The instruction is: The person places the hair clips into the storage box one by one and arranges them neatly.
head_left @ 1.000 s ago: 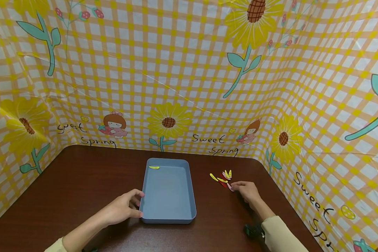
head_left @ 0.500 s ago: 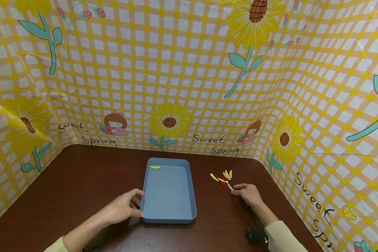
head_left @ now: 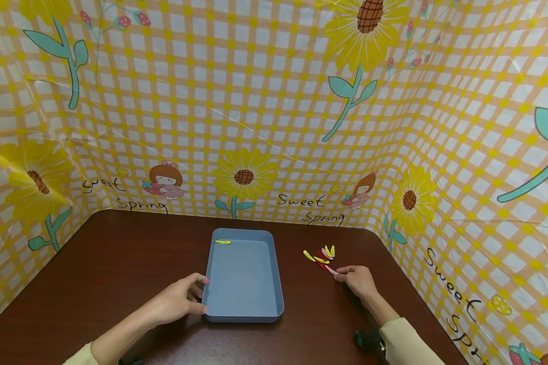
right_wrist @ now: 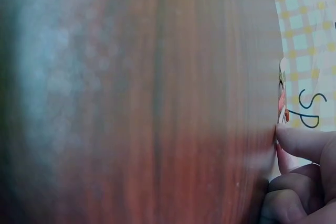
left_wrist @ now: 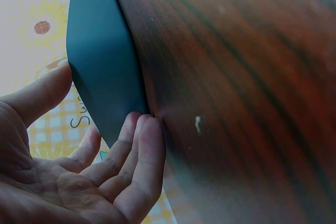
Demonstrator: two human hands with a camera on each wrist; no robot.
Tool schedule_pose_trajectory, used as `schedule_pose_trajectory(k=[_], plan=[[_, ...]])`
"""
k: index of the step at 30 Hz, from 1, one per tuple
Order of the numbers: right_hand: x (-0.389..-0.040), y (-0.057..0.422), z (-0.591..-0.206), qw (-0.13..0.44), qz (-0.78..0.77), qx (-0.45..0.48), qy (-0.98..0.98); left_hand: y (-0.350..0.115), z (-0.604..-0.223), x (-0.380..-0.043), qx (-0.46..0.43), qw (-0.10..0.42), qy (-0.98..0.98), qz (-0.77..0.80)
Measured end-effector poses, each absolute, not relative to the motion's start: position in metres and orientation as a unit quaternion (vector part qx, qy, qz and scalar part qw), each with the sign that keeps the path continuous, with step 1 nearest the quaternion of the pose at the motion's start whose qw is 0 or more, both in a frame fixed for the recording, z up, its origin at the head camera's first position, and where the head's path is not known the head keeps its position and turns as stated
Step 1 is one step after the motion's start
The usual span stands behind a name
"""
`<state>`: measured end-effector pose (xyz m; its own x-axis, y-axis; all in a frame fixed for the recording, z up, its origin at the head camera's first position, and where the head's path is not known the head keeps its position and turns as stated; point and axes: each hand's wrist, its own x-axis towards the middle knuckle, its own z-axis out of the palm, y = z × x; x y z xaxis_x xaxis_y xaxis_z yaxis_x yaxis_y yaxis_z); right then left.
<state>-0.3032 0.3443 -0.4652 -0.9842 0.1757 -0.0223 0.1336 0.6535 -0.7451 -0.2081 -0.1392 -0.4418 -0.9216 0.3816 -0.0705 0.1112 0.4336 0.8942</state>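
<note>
A pink snap hair clip [head_left: 331, 270] lies at the near end of a small pile of clips. My right hand [head_left: 358, 281] pinches its near end between thumb and fingertips. In the right wrist view, the right hand [right_wrist: 302, 177] is low by the table, its fingers bent behind the thumb. On the left, my left hand [head_left: 180, 299] rests against the side of a blue-grey tray [head_left: 244, 320]. The left wrist view has the left hand's fingers [left_wrist: 149, 156] loosely bent along the tray wall [left_wrist: 105, 51]. One yellow hair clip [head_left: 223, 242] lies inside the tray's far left corner.
Several yellow, red and pink hair clips [head_left: 321, 260] lie jumbled to the right of the tray. Dark brown tabletop [head_left: 132, 258] surrounds the tray. A checked sunflower cloth [head_left: 274, 126] walls off the back and sides. A dark device [head_left: 367, 339] sits at the right wrist.
The right fingertips have shifted slightly toward the near side and pinch the pink hair clip, which has swung to a flatter angle. The left hand and tray stay put.
</note>
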Motion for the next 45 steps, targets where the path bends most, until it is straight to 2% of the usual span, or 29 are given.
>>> schedule_pose_trajectory(k=[12,27,38,45], plan=[[-0.305,0.347,-0.466,0.029,0.406,-0.087,-0.909,-0.14,-0.443,-0.21,0.144,0.132,0.839,0.509],[-0.309,0.352,-0.464,0.003,0.472,-0.105,-0.875,-0.14,-0.441,-0.208,0.148,0.128,0.837,0.511],[-0.314,0.342,-0.452,0.009,0.469,-0.081,-0.879,-0.141,-0.443,-0.209,0.147,0.126,0.839,0.508],[-0.318,0.331,-0.441,-0.009,0.479,-0.07,-0.875,-0.14,-0.443,-0.21,0.148,0.128,0.838,0.51]])
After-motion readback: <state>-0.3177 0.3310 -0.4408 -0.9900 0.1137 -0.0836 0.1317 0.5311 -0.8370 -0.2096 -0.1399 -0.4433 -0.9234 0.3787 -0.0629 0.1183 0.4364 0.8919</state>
